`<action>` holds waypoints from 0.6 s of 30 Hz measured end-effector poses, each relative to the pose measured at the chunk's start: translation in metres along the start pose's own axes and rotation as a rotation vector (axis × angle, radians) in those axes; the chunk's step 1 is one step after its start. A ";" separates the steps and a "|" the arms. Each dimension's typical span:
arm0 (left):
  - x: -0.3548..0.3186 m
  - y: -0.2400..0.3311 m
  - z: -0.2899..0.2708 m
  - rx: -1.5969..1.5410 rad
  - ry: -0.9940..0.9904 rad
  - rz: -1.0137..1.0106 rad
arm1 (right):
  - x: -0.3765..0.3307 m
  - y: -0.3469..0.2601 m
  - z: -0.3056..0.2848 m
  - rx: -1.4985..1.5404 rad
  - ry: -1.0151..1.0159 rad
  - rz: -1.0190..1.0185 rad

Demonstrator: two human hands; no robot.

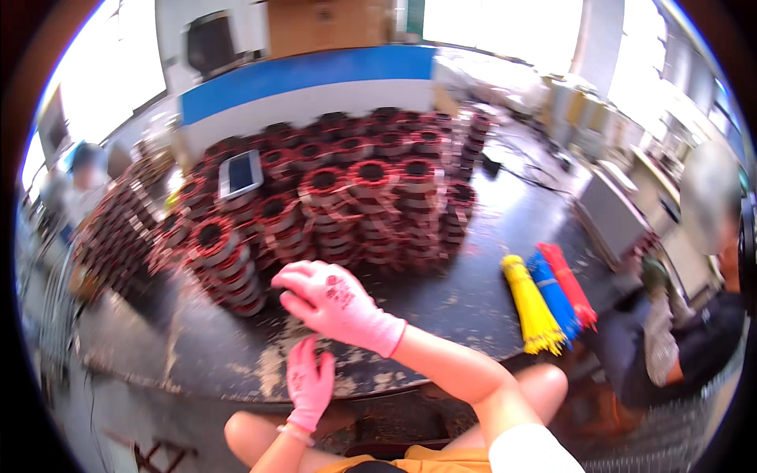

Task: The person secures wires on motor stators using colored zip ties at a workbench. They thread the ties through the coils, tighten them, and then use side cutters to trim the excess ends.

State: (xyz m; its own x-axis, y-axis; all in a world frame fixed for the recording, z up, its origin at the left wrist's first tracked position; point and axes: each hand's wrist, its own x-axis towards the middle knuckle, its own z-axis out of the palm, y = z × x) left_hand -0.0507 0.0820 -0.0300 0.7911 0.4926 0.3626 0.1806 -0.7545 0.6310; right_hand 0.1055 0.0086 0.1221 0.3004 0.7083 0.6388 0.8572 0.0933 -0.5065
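red-rimmed rings (330, 197) crowd a scuffed black table (445, 319), bright windows (505, 27) beyond.

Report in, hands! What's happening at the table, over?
Left hand, right hand: both look empty. Stacked ring-shaped parts just ahead. White-framed device lying on top.

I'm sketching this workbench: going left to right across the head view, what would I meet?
Leaning stacks of ring-shaped parts, white-framed device, right pink-gloved hand, yellow bundle, blue bundle, red bundle.
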 end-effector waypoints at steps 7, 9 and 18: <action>-0.007 -0.010 -0.007 0.102 0.038 0.049 | -0.056 0.079 -0.176 -0.473 0.523 0.303; -0.004 -0.004 0.000 0.092 0.008 0.057 | -0.045 0.120 -0.205 -0.836 0.325 0.423; -0.009 -0.016 -0.011 0.158 -0.018 0.039 | 0.016 0.179 -0.189 -1.185 -0.514 0.952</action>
State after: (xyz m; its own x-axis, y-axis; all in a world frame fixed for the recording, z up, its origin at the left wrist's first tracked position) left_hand -0.0670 0.0942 -0.0361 0.8095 0.4548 0.3714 0.2379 -0.8322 0.5008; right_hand 0.3428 -0.0960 0.1508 0.9326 0.3609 -0.0089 0.3486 -0.8938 0.2821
